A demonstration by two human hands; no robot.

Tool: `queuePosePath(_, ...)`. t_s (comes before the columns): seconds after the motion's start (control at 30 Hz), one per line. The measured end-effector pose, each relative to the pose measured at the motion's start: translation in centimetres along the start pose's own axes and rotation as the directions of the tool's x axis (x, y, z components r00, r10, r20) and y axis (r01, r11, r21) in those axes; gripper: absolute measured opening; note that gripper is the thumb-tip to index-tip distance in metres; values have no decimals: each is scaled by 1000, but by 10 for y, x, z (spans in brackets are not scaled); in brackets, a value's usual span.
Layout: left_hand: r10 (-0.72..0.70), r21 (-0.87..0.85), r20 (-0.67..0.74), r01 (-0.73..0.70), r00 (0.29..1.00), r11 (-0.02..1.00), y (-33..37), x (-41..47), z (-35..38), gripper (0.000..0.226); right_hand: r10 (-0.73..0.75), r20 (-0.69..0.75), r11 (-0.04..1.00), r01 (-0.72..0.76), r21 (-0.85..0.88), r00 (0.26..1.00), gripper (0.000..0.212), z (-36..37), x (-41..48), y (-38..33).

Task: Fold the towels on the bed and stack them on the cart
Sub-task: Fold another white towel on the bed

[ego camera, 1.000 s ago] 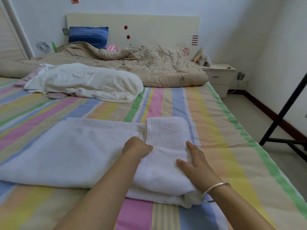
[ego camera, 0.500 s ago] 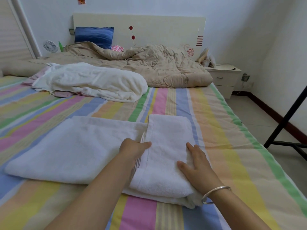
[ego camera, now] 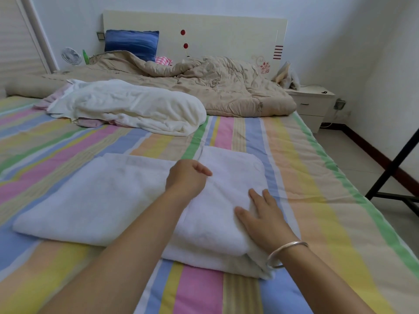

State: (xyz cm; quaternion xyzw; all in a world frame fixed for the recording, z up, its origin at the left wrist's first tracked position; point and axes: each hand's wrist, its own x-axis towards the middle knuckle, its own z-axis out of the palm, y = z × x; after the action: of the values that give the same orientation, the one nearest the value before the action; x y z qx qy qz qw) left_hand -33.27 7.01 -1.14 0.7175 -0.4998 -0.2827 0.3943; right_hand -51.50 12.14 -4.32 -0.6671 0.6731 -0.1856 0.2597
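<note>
A white towel [ego camera: 95, 200] lies across the striped bed [ego camera: 306, 177], its right end folded over into a thick layered pad [ego camera: 231, 168]. My left hand [ego camera: 187, 179] sits at the left edge of that folded flap, fingers curled under it and thumb pointing right. My right hand [ego camera: 264, 215] lies flat with fingers apart on the pad's near right part; a silver bangle [ego camera: 285, 252] circles the wrist. A crumpled heap of white cloth [ego camera: 136, 107] lies further up the bed.
A beige quilt [ego camera: 215, 87] and a blue pillow [ego camera: 131, 43] lie at the headboard. A white nightstand [ego camera: 313, 105] stands beside the bed at the far right. A black metal frame [ego camera: 394, 166] stands on the tiled floor at the right edge.
My left hand has slid away from me along the flap's left edge, its thumb now out. My right hand stays flat on the pad. The view has shifted slightly left.
</note>
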Motion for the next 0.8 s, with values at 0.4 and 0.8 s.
queuePosePath(0.4, -47, 113, 7, 46, 999, 993, -67, -3, 6, 32, -16, 29, 863, 29, -504, 999, 69, 15, 7, -31)
queuePosePath(0.8, 37, 129, -64, -29, 997, 991, -81, -7, 19, 24, -46, 128, 847, 106, -521, 991, 67, 39, 133, -4)
